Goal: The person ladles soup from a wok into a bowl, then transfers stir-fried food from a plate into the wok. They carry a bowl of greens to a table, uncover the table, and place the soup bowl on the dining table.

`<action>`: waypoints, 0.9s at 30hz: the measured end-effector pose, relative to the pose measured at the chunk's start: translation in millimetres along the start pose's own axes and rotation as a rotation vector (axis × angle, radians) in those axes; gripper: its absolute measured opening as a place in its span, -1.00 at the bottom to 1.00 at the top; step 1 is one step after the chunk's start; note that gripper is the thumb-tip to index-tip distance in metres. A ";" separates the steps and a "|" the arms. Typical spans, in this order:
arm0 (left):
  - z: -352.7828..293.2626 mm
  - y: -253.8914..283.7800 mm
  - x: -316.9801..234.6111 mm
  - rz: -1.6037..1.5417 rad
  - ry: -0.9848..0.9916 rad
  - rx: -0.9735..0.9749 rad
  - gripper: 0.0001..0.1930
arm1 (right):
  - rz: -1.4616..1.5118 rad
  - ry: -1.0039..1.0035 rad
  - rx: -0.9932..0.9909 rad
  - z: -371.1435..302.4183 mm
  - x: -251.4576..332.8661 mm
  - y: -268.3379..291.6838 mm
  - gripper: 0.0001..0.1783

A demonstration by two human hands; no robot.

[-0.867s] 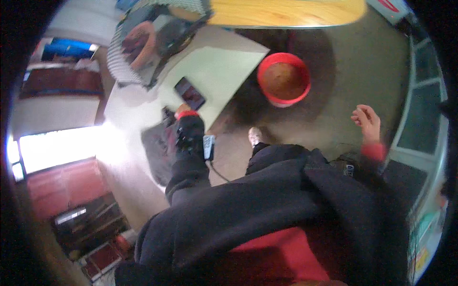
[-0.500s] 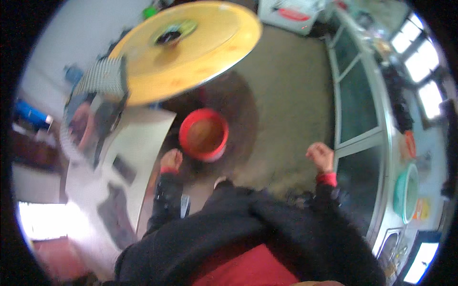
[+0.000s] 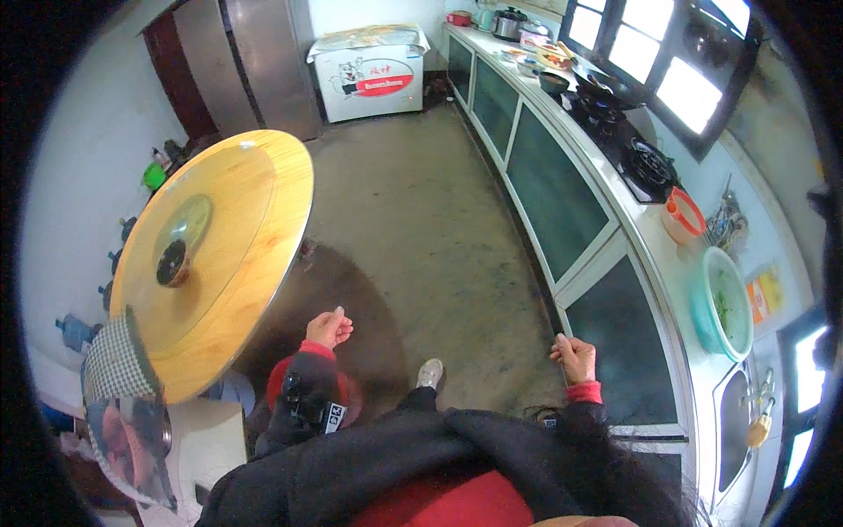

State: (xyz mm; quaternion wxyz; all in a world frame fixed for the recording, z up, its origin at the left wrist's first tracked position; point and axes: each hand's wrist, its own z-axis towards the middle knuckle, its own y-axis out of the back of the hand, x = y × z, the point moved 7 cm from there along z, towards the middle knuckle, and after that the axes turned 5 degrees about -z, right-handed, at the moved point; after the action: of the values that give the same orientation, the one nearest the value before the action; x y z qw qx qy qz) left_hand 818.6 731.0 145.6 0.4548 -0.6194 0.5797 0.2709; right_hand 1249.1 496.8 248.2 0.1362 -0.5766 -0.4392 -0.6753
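My left hand [image 3: 328, 330] hangs in front of me with its fingers curled in, and I see nothing in it. Beyond it, to the left, is a round yellow wooden table [image 3: 285, 180] with a glass turntable and a dark bowl [image 3: 172, 263]. A red tub [image 3: 278, 378] on the floor is mostly hidden behind my left forearm. On the other side my right hand [image 3: 576, 360] is loosely closed, also with nothing visible in it. It is nearest to the dark glass cabinet doors [image 3: 625, 338] under the counter, and I cannot tell whether it touches them.
A long counter along the right carries a gas stove [image 3: 645, 162], an orange-red container [image 3: 683, 220], a turquoise basin [image 3: 708, 303] with greens, and a sink [image 3: 733, 426]. A white chest freezer [image 3: 373, 92] stands far ahead. A checked cover [image 3: 118, 360] lies at left. Concrete floor [image 3: 421, 228] runs between.
My view has lifted and moved forward, bringing the freezer and stove into sight. The table shifts left and lower, and the red tub slips behind my left arm. Both hands stay curled.
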 end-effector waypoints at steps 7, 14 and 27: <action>286.4 -124.2 -147.3 0.068 -0.056 0.063 -0.75 | -0.037 0.057 -0.129 277.7 48.6 0.1 -0.72; 534.3 -313.4 -244.3 0.154 -0.036 0.284 -0.83 | -0.166 0.110 -0.231 533.6 103.4 41.3 -0.87; 860.3 -714.3 -388.4 -0.007 -0.182 0.509 -0.87 | -0.600 0.245 -0.289 1032.7 227.9 169.2 -0.83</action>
State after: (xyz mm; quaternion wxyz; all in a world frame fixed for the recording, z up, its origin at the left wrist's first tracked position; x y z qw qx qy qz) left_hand 1602.3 1607.8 280.7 0.6469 -0.4603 0.5838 0.1696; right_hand 1978.8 1247.4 474.4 -0.0995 -0.3499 -0.4694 -0.8045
